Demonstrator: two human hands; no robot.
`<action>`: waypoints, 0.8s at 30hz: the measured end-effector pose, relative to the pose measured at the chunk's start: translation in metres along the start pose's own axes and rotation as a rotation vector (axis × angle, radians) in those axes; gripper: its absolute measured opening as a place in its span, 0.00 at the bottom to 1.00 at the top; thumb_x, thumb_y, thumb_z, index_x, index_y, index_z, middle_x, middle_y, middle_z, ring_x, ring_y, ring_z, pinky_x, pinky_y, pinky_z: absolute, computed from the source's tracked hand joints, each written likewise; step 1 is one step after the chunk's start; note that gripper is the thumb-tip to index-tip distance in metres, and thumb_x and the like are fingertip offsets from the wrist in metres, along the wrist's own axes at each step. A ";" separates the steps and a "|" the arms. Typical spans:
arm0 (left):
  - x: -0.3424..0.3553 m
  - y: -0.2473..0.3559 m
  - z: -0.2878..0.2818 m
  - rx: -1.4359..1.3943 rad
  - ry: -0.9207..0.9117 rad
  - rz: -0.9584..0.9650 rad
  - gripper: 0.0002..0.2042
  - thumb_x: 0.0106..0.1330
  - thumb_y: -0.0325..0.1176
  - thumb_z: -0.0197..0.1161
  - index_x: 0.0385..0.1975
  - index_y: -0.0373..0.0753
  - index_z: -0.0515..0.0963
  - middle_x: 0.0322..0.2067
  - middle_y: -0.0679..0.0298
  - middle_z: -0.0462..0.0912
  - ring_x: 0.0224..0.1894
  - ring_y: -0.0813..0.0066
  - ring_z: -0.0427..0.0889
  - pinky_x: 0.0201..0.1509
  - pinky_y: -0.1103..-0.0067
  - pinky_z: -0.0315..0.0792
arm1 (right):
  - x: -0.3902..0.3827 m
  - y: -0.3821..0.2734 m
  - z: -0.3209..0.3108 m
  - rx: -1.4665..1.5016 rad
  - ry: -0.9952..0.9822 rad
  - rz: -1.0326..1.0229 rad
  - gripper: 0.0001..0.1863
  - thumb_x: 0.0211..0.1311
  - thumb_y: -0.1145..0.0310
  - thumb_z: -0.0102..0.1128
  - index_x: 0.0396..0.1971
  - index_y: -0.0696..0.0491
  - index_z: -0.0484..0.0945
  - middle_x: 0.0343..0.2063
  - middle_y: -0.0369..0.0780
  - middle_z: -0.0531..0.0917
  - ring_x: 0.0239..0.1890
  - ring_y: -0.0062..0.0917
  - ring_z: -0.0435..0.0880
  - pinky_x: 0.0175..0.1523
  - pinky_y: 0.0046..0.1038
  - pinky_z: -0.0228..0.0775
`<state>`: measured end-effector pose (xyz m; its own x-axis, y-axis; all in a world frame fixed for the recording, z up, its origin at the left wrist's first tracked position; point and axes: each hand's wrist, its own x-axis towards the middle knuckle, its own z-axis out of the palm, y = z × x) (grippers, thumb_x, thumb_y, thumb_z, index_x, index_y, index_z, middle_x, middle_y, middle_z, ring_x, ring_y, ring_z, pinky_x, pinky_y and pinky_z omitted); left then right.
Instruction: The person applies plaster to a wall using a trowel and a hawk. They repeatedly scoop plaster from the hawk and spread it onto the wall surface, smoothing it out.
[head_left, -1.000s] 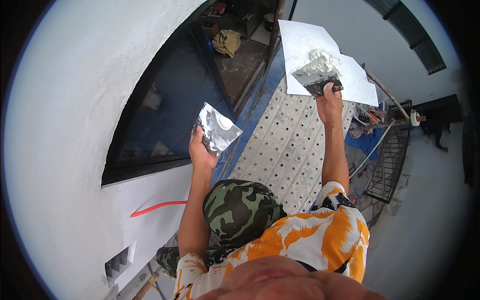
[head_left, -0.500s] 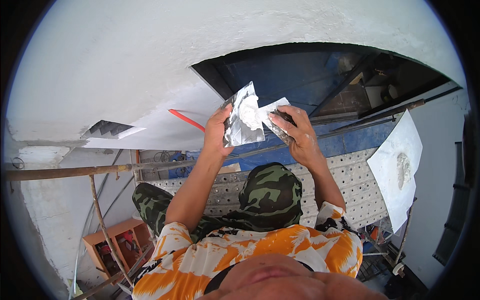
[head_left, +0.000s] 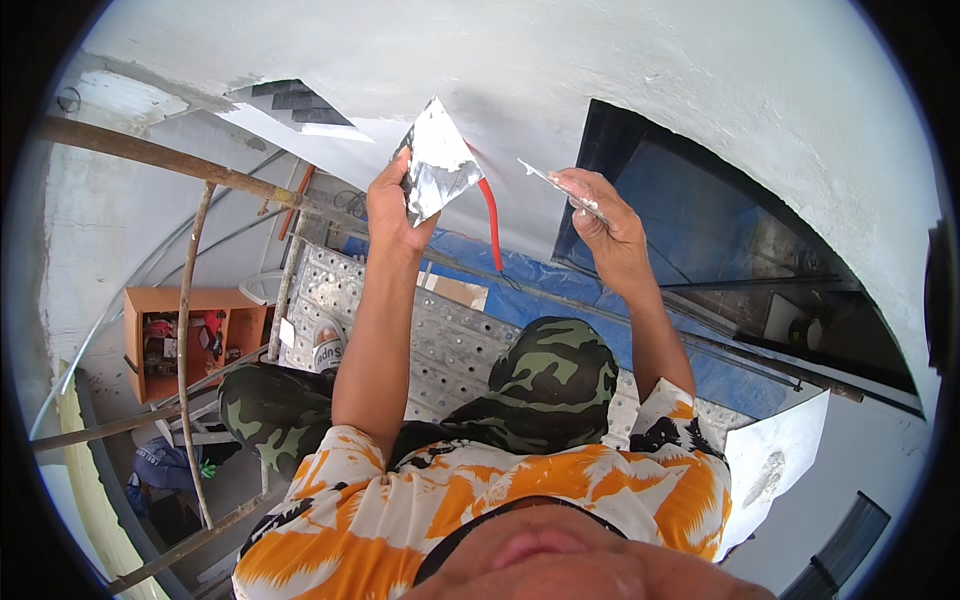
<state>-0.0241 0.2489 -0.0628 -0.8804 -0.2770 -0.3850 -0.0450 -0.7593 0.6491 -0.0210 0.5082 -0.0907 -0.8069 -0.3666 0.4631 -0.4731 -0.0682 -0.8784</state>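
My left hand [head_left: 395, 208] grips a flat metal plastering blade [head_left: 437, 172] by its side, its face turned up and tilted. White putty covers the upper part of that face, and bare shiny metal shows below. Apart from it, to the right, my right hand [head_left: 612, 225] pinches a second putty blade [head_left: 548, 180], seen nearly edge-on. White smears lie on this blade and on the fingers holding it. Both blades are in the air close to the white wall [head_left: 510, 60]. A red flexible tube [head_left: 491, 225] comes out behind the left blade and hangs down.
Beneath me is a perforated metal scaffold plank [head_left: 440, 345]. Rusty scaffold pipes [head_left: 190, 330] stand on the left, with an orange cabinet [head_left: 240, 335] beyond. A window opening [head_left: 680, 210] lies to the right. A white board [head_left: 775, 460] with a putty patch rests at lower right.
The blades, close together before, are now apart. My left hand has gone up and left; the right blade has turned edge-on. The putty on the left blade looks thinner. The view has turned leftward.
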 end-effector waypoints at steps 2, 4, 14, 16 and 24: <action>0.002 -0.002 0.001 0.009 0.054 0.116 0.15 0.76 0.32 0.49 0.56 0.30 0.73 0.49 0.56 0.83 0.49 0.63 0.85 0.53 0.66 0.81 | 0.007 -0.004 0.019 0.138 0.075 -0.066 0.20 0.75 0.59 0.55 0.60 0.50 0.79 0.60 0.46 0.76 0.58 0.34 0.76 0.63 0.36 0.68; 0.002 -0.012 -0.002 0.033 0.051 0.034 0.15 0.76 0.32 0.49 0.56 0.31 0.73 0.48 0.56 0.83 0.47 0.66 0.85 0.53 0.67 0.80 | 0.016 -0.012 0.042 0.158 0.073 -0.218 0.21 0.75 0.56 0.54 0.61 0.48 0.79 0.62 0.47 0.74 0.59 0.35 0.75 0.64 0.37 0.68; 0.033 0.092 -0.030 -0.215 -0.235 -0.123 0.15 0.76 0.30 0.50 0.55 0.29 0.73 0.50 0.55 0.83 0.49 0.64 0.85 0.57 0.67 0.79 | 0.017 -0.043 0.077 -0.853 -0.070 0.144 0.23 0.63 0.80 0.58 0.56 0.44 0.83 0.54 0.46 0.79 0.55 0.39 0.77 0.60 0.37 0.70; 0.051 0.154 -0.036 -0.194 -0.173 0.010 0.13 0.74 0.32 0.54 0.50 0.30 0.76 0.45 0.59 0.85 0.44 0.68 0.86 0.52 0.68 0.81 | 0.029 -0.060 0.084 -0.583 0.141 0.258 0.15 0.71 0.67 0.60 0.55 0.51 0.82 0.49 0.43 0.83 0.51 0.31 0.81 0.58 0.34 0.73; 0.092 0.277 -0.095 -0.231 -0.145 0.340 0.14 0.69 0.29 0.58 0.49 0.25 0.78 0.46 0.52 0.85 0.44 0.62 0.87 0.47 0.66 0.83 | 0.132 -0.163 0.131 -0.237 0.461 0.229 0.11 0.72 0.69 0.59 0.48 0.59 0.83 0.42 0.40 0.87 0.46 0.26 0.86 0.57 0.38 0.81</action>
<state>-0.0725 -0.0433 0.0193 -0.8849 -0.4608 -0.0678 0.3511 -0.7556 0.5530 -0.0041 0.3495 0.0985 -0.9443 0.0988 0.3140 -0.2910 0.1952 -0.9366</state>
